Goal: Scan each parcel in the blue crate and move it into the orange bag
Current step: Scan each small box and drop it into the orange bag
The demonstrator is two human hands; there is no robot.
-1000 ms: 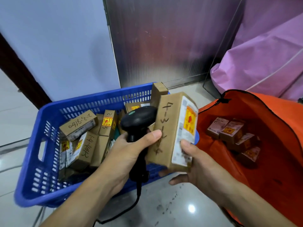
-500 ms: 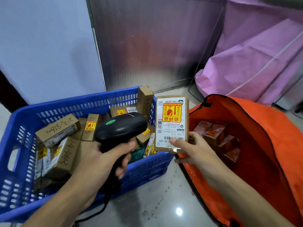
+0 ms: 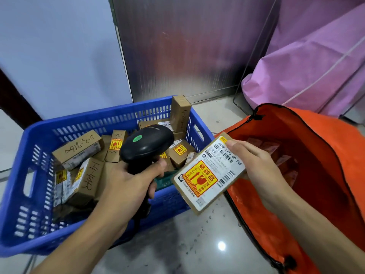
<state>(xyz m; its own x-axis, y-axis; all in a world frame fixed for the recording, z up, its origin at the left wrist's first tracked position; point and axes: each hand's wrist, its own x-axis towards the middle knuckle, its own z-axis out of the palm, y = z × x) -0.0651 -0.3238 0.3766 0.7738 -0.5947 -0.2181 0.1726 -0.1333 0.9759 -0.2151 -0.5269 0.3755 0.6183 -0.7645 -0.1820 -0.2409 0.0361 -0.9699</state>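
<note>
Crate (image 3: 88, 117) sat left on the floor (image 3: 187, 244), orange bag (image 3: 335, 147) right, mouth wide open toward the camera. Only a narrow strip of floor lay between the crate's right wall and the bag's black-edged rim. Bag interior was mostly open room; a few parcels in the bag (image 3: 280, 161) lay near its back. A pink cover (image 3: 316, 66) hung behind the bag, clear of its mouth. One upright box (image 3: 180, 113) leaned in the crate's far right corner and stuck up above the rim. The other boxes in the crate (image 3: 79, 149) lay tilted and piled up.

The held parcel (image 3: 209, 175) was in the air, label up, tilted, spanning that gap: its lower end over the floor by the crate wall, its upper end at the bag rim. Right hand (image 3: 256, 167) gripped its far end, thumb on the label, the other fingers (image 3: 246, 153) hidden under the box.

Left hand (image 3: 126, 180) was clenched round the scanner (image 3: 147, 146) handle over the crate's near right part. Scanner head was just left of the parcel, not touching it, with a green spot on top.
</note>
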